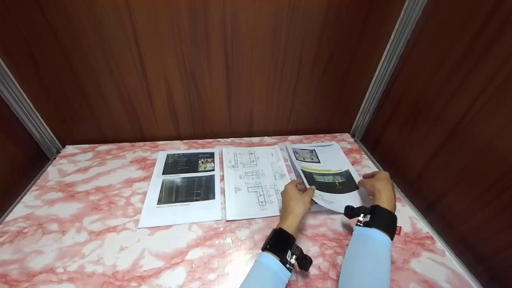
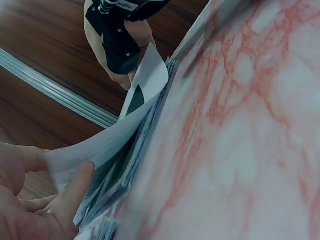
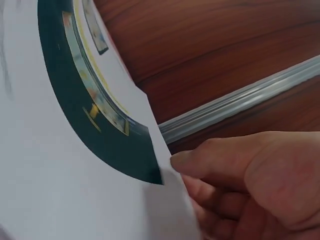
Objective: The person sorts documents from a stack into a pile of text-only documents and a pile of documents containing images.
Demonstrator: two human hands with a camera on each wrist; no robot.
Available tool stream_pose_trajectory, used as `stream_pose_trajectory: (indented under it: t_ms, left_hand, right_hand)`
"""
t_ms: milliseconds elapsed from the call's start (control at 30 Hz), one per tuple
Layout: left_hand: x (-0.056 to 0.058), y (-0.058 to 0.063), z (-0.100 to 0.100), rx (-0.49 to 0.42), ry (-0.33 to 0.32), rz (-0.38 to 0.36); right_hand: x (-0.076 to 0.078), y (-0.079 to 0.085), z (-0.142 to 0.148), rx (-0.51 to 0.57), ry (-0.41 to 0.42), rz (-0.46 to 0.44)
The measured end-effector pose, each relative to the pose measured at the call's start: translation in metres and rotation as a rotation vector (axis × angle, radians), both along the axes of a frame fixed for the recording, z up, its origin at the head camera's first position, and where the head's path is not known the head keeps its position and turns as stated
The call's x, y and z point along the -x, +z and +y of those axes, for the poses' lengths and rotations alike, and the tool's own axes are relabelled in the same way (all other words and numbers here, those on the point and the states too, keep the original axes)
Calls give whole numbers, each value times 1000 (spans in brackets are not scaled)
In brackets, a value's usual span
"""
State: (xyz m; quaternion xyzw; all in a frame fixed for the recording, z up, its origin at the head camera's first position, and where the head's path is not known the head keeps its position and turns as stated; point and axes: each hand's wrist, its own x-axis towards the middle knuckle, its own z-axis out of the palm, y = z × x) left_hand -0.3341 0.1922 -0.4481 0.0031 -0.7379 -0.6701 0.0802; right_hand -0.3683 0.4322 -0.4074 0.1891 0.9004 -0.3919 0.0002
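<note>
A printed sheet of paper (image 1: 320, 168) with two pictures on it bows upward above a stack of sheets at the right of the table. My left hand (image 1: 296, 200) pinches its left edge between thumb and fingers. On the opposite edge, my right hand (image 1: 378, 187) pinches the same sheet (image 3: 100, 195), thumb on top and fingers curled beneath. The left wrist view shows the lifted sheet (image 2: 107, 142) curving over the layered stack (image 2: 127, 172), its near end raised off the pages below. Both hands hold the sheet near its lower half.
Left of the lifted sheet lies a stack with technical drawings (image 1: 256, 180). Farther left is another stack (image 1: 182, 216) with two dark pictures. All rest on a red-and-white marbled table (image 1: 100, 240). Wooden panels (image 1: 240, 72) with metal corner posts (image 1: 390, 64) enclose its back and sides.
</note>
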Motion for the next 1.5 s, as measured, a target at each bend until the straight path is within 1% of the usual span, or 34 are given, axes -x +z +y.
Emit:
stream_pose_trajectory:
  t_ms: [33,67,167,267,333,400,500,667,733,833,867,933,1067,1200,1333,1367,1400,1467,1500]
  left_hand:
    - [0,0,-1,-4,2,-16]
    - [0,0,-2,13,11,-31]
    - [-1,0,-6,136,53,-42]
    - [-1,1,-10,253,65,-33]
    - [0,2,-13,284,53,-22]
    - [1,2,-15,283,39,-13]
    - [2,2,-16,273,43,-7]
    - [3,2,-17,274,96,-8]
    - [3,3,-19,271,122,19]
    - [4,7,-24,234,140,70]
    - [5,9,-26,226,144,89]
    - [7,13,-32,198,147,102]
    - [11,20,-48,169,165,90]
    - [16,23,-63,152,180,95]
    - [20,23,-82,143,188,74]
    - [21,23,-88,147,191,63]
    - [22,23,-96,152,195,55]
    - [24,25,-115,174,209,66]
    - [26,27,-126,185,219,73]
  right_hand:
    - [0,1,1,10,9,-26]
    - [1,1,1,20,22,-44]
    - [1,1,0,32,72,-87]
    - [1,-1,-1,-14,129,-102]
    - [0,-2,-3,-48,149,-103]
    - [0,-3,-4,-61,168,-95]
    - [0,-2,-5,-45,177,-84]
    - [-2,0,-5,-14,193,-76]
    - [-2,2,-5,-4,195,-68]
    - [-3,5,-8,17,193,-56]
    - [-3,6,-9,34,196,-49]
    - [-2,8,-12,92,197,-38]
    - [3,11,-20,211,226,7]
    - [10,14,-30,271,267,70]
    - [15,17,-48,278,318,139]
    - [16,18,-55,265,325,159]
    - [17,19,-63,262,331,177]
    - [23,20,-82,233,348,223]
    - [26,21,-93,238,350,236]
